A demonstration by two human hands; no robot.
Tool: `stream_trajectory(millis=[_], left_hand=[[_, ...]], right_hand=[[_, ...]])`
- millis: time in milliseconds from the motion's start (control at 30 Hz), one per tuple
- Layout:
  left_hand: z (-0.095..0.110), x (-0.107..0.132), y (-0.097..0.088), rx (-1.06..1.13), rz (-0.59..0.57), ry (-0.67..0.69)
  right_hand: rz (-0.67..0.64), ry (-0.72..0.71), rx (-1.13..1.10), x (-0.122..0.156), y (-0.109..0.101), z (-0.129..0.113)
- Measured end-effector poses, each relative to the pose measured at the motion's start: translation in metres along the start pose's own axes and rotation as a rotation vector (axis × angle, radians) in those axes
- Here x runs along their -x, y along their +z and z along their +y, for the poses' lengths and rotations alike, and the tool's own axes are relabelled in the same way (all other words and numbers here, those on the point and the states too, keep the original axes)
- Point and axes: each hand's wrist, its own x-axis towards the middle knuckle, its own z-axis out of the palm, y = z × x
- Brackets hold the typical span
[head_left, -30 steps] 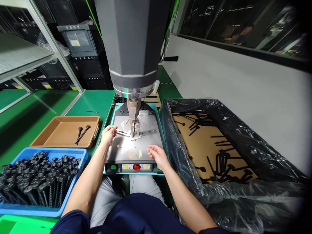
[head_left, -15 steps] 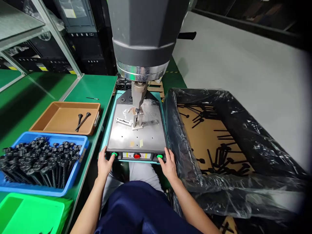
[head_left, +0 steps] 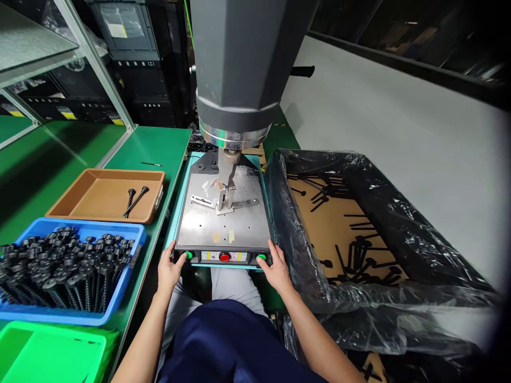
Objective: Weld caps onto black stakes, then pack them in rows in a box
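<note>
My left hand [head_left: 169,271] lies at the front left corner of the press base [head_left: 207,234], fingers apart and thumb at the edge of a green button [head_left: 189,256]. At the opposite corner, my right hand [head_left: 276,268] has its fingers spread and its thumb on the other green button [head_left: 261,257]. Neither hand holds anything. Between the buttons sits a red button [head_left: 224,257]. The metal tool head [head_left: 228,166] of the press reaches down to the small upright fixture [head_left: 224,201]. Whatever is inside the fixture is mostly hidden.
On the left bench, a blue tray [head_left: 138,234] holds many black ribbed rods with round heads [head_left: 67,266]. A brown tray [head_left: 91,194] with two such rods and a green tray [head_left: 56,351] flank it. A plastic-lined box [head_left: 279,213] on the right holds more rods.
The press housing and its tool head have come down onto the fixture, covering the dark piece at its top. My left thumb has slid slightly off its button; the right hand stays.
</note>
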Motion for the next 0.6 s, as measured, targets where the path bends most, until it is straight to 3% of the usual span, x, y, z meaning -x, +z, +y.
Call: stream_trajectory(millis=[267,600], left_hand=[[0.0073,0.0024,-0.0010,0.023,0.014,-0.019],[-0.0002,0.0001,0.0000,0.088,0.005,-0.053]], right_hand=[[0.013,0.005,-0.005,-0.0001,-0.0013,-0.0034],[-0.002,0.015,-0.023,-0.0003,-0.0026,-0.0044]])
